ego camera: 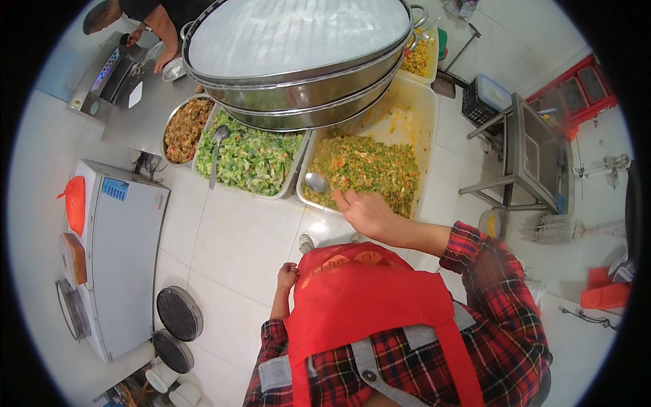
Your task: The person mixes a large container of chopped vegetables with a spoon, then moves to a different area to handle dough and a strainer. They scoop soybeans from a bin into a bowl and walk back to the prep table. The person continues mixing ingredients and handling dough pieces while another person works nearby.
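My right hand (370,216) reaches over the front rim of a large plastic tub (430,122) of chopped green, orange and yellow filling (371,165). Its fingers are bent, with the fingertips close to a metal spoon (316,182) whose bowl rests at the tub's front left. Whether the fingers touch the spoon's handle, I cannot tell. My left hand (288,275) hangs low beside the red apron (371,305), fingers curled in, and nothing shows in it. To the left, a second tub holds chopped leafy greens (259,157) with another metal spoon (217,152) lying across them.
Stacked steamer trays (305,76) overhang the tubs' far side. A bowl of brown filling (187,132) sits at left. Beyond it, a person (163,35) leans over a steel table (122,129) by a machine. A white freezer (127,264) stands left, a metal stand (529,152) right.
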Motion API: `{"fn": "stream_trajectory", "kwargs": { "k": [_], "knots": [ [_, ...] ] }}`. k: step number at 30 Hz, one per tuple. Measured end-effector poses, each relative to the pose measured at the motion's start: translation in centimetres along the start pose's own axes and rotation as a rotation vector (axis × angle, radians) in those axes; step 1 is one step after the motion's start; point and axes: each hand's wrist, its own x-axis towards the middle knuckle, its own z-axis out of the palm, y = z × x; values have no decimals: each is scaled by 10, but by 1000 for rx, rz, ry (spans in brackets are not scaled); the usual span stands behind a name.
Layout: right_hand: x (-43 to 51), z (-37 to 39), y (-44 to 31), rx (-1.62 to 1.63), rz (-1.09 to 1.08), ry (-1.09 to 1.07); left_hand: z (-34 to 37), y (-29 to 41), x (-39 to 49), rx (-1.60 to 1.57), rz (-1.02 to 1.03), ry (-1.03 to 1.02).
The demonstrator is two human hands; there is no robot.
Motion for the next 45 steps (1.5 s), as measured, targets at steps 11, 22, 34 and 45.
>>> {"fn": "stream_trajectory", "kwargs": {
  "k": [11,22,34,45],
  "knots": [
    [-33,-43,77,207,111,31,-1,-23,-1,20,59,55],
    [-48,-54,79,226,163,-30,9,-5,-14,58,-1,12],
    [-47,-38,56,229,89,2,5,4,-24,31,-15,35],
    [-101,-36,51,196,314,-100,10,5,-22,13,-19,3]
  ]
}}
